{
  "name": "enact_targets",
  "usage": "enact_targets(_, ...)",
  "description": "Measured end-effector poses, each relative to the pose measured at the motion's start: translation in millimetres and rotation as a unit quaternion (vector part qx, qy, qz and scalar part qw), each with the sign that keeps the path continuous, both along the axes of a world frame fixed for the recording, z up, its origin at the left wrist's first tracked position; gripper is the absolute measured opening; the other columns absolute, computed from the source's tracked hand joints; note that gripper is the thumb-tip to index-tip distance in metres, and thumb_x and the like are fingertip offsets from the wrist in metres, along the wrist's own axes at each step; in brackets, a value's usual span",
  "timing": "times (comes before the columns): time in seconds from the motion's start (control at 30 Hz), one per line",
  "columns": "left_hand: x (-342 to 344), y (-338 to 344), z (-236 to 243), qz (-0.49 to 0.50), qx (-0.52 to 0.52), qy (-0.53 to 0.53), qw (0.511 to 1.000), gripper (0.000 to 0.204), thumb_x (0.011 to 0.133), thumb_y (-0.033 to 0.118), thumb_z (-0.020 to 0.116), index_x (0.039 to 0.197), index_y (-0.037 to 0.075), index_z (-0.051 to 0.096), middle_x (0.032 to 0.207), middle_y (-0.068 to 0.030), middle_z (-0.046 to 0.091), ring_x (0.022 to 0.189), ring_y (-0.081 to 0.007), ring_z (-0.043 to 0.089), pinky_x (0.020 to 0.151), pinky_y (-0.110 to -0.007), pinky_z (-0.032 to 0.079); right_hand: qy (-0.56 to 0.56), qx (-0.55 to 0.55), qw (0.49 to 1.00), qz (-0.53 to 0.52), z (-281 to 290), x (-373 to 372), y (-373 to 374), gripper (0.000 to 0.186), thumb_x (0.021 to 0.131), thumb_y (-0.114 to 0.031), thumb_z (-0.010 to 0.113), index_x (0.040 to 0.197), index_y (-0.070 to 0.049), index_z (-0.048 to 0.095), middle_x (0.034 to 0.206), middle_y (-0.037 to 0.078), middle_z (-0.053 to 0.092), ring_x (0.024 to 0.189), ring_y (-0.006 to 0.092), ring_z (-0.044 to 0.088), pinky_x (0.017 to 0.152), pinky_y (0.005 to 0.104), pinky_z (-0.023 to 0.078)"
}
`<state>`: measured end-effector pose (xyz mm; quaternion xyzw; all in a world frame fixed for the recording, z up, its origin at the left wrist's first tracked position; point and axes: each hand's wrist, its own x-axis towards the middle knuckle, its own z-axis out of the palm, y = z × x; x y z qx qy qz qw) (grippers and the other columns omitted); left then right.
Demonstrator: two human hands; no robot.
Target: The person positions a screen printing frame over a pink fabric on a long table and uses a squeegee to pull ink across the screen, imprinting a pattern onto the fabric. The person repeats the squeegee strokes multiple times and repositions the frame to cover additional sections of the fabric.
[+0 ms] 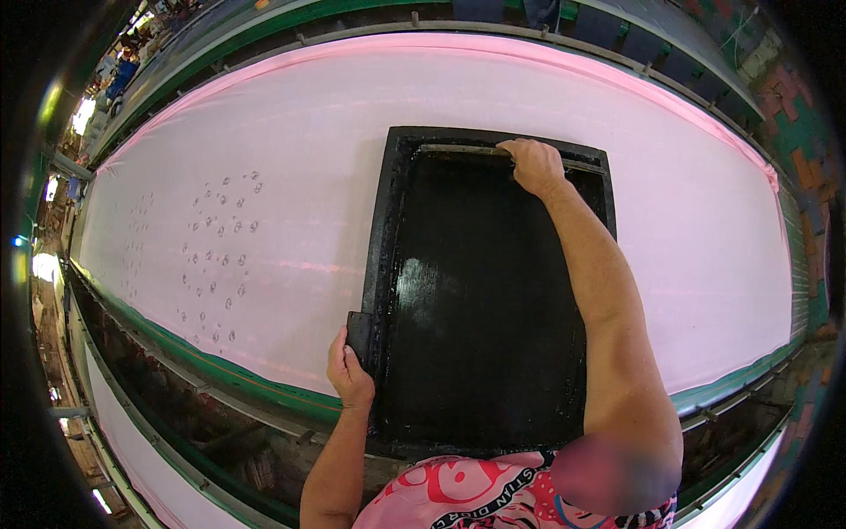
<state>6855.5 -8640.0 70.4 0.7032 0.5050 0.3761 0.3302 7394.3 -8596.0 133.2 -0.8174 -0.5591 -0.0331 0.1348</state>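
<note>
A black rectangular screen frame (pixel 485 291) with a glossy, inky inner surface lies on pale pink fabric (pixel 705 256) stretched along a long table. My right hand (pixel 535 166) is closed on a long, narrow squeegee bar (pixel 458 152) just inside the frame's far edge. My left hand (pixel 351 372) grips a small dark block (pixel 359 331) at the frame's left side, low down. Small dark printed motifs (pixel 220 260) are scattered over the fabric left of the frame, with fainter ones farther left.
The table's green rails (pixel 723 379) with metal fittings run along both long edges of the fabric. Another pink-covered table (pixel 119 441) shows near me at lower left. Dark structures stand beyond the far edge, with clutter (pixel 123 70) at upper left and a patchy brick floor (pixel 797 132) at right.
</note>
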Motion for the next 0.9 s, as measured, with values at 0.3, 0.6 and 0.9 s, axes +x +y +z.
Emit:
enact_targets(0.3, -1, 4, -5, -0.017, 0.037, 0.015, 0.999, 0.041, 0.112, 0.006, 0.048, 0.148, -0.007, 0.063, 0.145, -0.0249, 0.068, 0.134, -0.0384, 0.066, 0.117, -0.044, 0.049, 0.003, -0.115, 0.992, 0.047, 21, -15, -13, 0.034, 0.094, -0.015, 0.066, 0.125, -0.018, 0.079, 0.117, 0.015, 0.080, 0.115, 0.0371, 0.077, 0.100, 0.0524, 0.062)
enact_targets(0.6, 1, 15, -13, -0.017, 0.023, 0.004, 1.000, 0.040, 0.114, 0.010, 0.049, 0.149, -0.004, 0.063, 0.147, -0.0230, 0.068, 0.138, -0.0376, 0.063, 0.120, -0.044, 0.047, 0.041, -0.131, 0.988, 0.069, 27, -157, -139, 0.034, 0.089, -0.014, 0.072, 0.121, -0.019, 0.081, 0.112, 0.013, 0.080, 0.109, 0.0358, 0.077, 0.095, 0.0506, 0.061)
enact_targets(0.9, 4, 25, -26, -0.056, 0.066, 0.007, 0.996, 0.048, 0.110, 0.022, 0.063, 0.153, 0.000, 0.061, 0.150, -0.0247, 0.065, 0.139, -0.0435, 0.060, 0.120, -0.049, 0.045, 0.056, -0.138, 0.988, 0.045, 31, -322, -272, 0.033, 0.089, -0.011, 0.075, 0.120, -0.019, 0.082, 0.111, 0.009, 0.078, 0.108, 0.0316, 0.077, 0.093, 0.0476, 0.062)
